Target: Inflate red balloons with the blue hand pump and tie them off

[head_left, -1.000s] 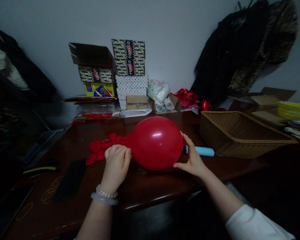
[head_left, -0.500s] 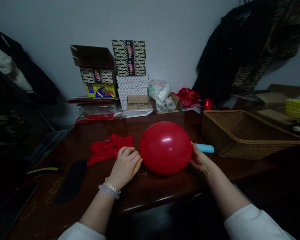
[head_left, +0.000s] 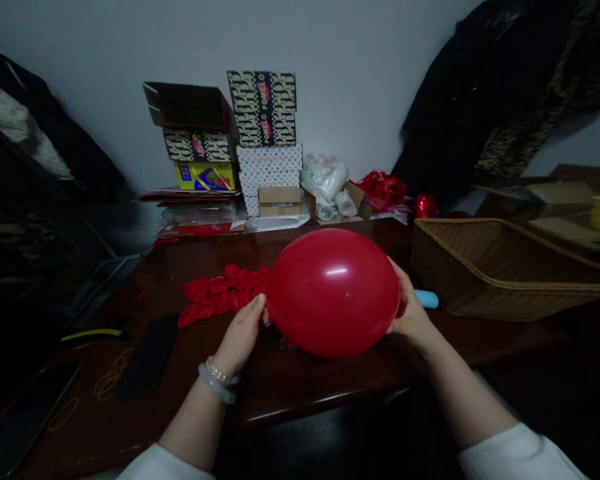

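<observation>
A blown-up red balloon (head_left: 333, 293) is held sideways between my hands above the dark wooden table. Its left end is in the closed fingers of my left hand (head_left: 241, 335); the exact grip there is partly hidden. My right hand (head_left: 411, 312) curves around the right end, thumb low and fingers against the side. Just beyond that hand lies a light blue cylinder (head_left: 427, 299), partly covered by it. A pile of limp red balloons (head_left: 215, 293) rests on the table behind my left hand. Small rubber bands (head_left: 289, 345) show under the balloon.
A wicker basket (head_left: 480, 300) stands at the right. On the left lie a black phone-like slab (head_left: 147, 357), yellow rubber bands (head_left: 111, 377) and a dark tablet-like panel (head_left: 27, 420). Boxes (head_left: 270, 170) and a plastic bag (head_left: 325, 177) line the wall.
The balloon looks larger and nearer. My right hand has shifted from behind its right end to cup its side. My left fingers have turned upward against the left end.
</observation>
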The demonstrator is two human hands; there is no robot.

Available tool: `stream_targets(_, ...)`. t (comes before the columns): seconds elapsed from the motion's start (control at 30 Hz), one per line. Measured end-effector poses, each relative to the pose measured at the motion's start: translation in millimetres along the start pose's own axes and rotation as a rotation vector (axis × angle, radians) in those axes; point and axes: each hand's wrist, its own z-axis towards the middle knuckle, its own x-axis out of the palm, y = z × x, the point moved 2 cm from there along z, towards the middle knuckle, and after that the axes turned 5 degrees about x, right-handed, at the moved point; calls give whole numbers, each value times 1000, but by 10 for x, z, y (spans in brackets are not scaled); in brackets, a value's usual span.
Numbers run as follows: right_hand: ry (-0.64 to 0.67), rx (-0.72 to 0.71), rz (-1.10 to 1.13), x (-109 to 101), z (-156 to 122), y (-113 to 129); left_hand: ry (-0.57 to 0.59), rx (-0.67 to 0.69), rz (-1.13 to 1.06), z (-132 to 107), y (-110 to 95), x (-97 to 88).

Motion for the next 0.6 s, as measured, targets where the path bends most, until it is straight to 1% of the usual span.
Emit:
stream_targets(0.07,-2,-46,-67,11,-21,41,19,-28,-72,28,20,-5)
stream_targets(0.13,20,-84,-137,30,-21,65,48,-15,-135,55,68,-23)
stream_targets(0.2,34,-104,-171,49,7,61,13,12,-126,78,141,-69)
stream_targets(0.23,40,-112,-154,57,30,47,-32,26,-86,88,179,-102)
stream_targets(0.33,73,-101,-1,83,114,-43,-191,96,119,105,251,-199)
stream_targets(0.4,74,-51,83,118,160,-127,-240,178,297,105,242,-227)
stream_targets(0.5,2,65,144,229,182,-222,-249,316,568,78,170,-210)
stream_targets(0.6,-22,215,306,395,163,-235,-209,450,752,32,94,-162)
